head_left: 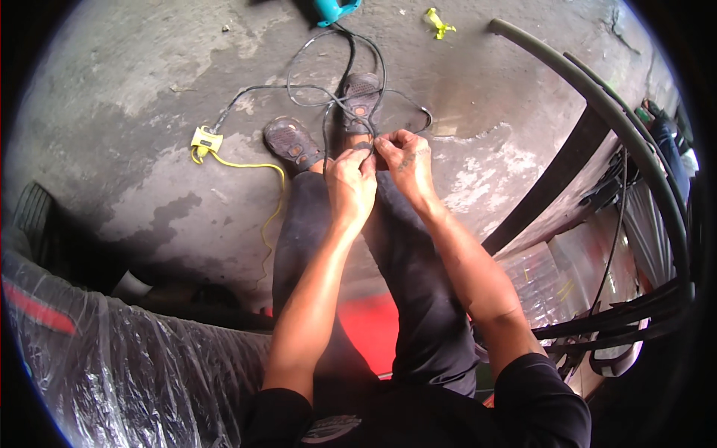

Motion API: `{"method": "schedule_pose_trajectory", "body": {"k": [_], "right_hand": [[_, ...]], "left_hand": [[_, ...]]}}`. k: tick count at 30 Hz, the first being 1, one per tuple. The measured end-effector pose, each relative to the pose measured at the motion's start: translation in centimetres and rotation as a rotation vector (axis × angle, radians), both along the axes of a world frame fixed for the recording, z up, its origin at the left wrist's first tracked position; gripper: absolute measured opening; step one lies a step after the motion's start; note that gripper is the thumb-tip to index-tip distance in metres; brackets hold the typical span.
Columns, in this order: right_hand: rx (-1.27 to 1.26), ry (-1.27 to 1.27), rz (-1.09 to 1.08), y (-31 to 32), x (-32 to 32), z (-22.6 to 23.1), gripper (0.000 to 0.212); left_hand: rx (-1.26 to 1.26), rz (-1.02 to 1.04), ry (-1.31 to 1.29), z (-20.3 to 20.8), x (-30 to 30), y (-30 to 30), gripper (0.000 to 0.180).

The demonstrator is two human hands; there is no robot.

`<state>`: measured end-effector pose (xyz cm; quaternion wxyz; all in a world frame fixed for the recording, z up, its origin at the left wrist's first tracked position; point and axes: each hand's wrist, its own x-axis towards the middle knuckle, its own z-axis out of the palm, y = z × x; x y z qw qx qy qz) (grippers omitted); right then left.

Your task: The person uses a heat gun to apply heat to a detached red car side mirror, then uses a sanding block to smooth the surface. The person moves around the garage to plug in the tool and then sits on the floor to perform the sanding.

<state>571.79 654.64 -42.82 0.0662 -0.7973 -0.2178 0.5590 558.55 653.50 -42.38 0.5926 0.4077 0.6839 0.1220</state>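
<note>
My left hand [351, 187] and my right hand [407, 158] are close together in front of my knees, both with bent fingers pinched on a black electrical cable [379, 89]. The cable hangs in loose loops over my shoes and runs up to a teal power tool [334, 10], cut off by the top edge. Its other branch leads left to a yellow socket block [205, 142] on the floor. From that block a thin yellow cord [278, 179] trails down beside my leg. The exact spot between my fingertips is partly hidden.
A crumpled yellow scrap [439, 25] lies on the stained concrete floor [149, 82]. To the right, a curved dark frame [597, 93] arches past my arm. Clear plastic film [149, 366] covers a bulky thing at lower left. A red surface [370, 328] shows between my legs.
</note>
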Motion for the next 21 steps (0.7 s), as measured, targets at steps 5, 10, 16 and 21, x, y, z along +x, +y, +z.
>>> {"method": "schedule_pose_trajectory", "body": {"k": [5, 10, 16, 21], "right_hand": [[0.066, 0.028, 0.069, -1.4, 1.3, -1.1, 0.025], [0.031, 0.087, 0.05, -2.3, 4.6, -2.3, 0.021], [0.473, -0.456, 0.5, -4.1, 16.7, -5.4, 0.028], [0.06, -0.448, 0.221, -1.0, 20.3, -4.1, 0.031]], "left_hand": [[-0.012, 0.004, -0.002, -0.1, 0.5, -0.4, 0.016], [-0.34, 0.409, -0.308, -1.2, 0.1, -0.6, 0.015], [-0.496, 0.616, -0.541, -1.7, -2.7, 0.9, 0.023], [-0.396, 0.631, -0.304, -2.7, -2.6, 0.0, 0.017]]}}
